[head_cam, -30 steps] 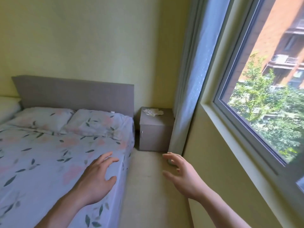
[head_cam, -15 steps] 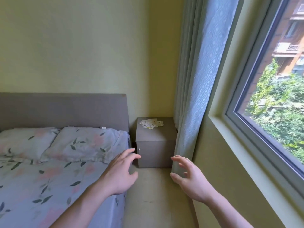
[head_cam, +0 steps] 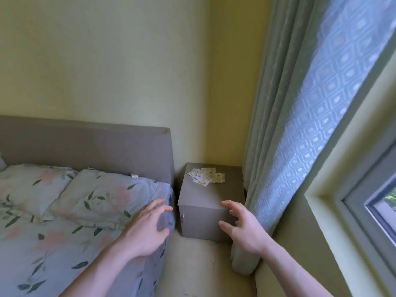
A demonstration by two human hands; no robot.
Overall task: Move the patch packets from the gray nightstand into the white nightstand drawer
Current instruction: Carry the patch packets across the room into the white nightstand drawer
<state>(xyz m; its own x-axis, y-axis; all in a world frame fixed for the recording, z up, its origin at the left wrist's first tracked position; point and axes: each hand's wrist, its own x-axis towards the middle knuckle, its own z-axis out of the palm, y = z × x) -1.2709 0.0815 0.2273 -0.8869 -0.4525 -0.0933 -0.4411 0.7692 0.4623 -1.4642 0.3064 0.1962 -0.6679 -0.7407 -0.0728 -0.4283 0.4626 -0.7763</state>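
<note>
patch packets [head_cam: 206, 176]: small loose pile of white packets with yellowish print, lying on the far part of the gray nightstand top, overlapping each other; count cannot be told.
gray nightstand [head_cam: 211, 207]: box-shaped, stands in the corner between the bed and the curtain, small knob on the left edge of its front.
white nightstand: not in view.
left hand [head_cam: 147, 230]: raised over the near right corner of the bed, fingers spread and loosely bent, holds nothing, well short of the packets.
right hand [head_cam: 241, 229]: raised in front of the nightstand's near right corner, fingers spread and slightly curled, holds nothing; touching the nightstand or not, cannot tell.
bed [head_cam: 64, 243]: left side, floral sheet with dark leaves and pink blotches, two pillows [head_cam: 102, 198] in the same print at the far end.
headboard [head_cam: 85, 146]: gray, against the yellow wall, just beside the nightstand.
curtain [head_cam: 300, 125]: pale blue-gray with diamond pattern, hangs right of the nightstand down to the floor.
window [head_cam: 377, 202]: far right, gray frame, only a corner shows.
floor: beige strip between bed and window wall.
</note>
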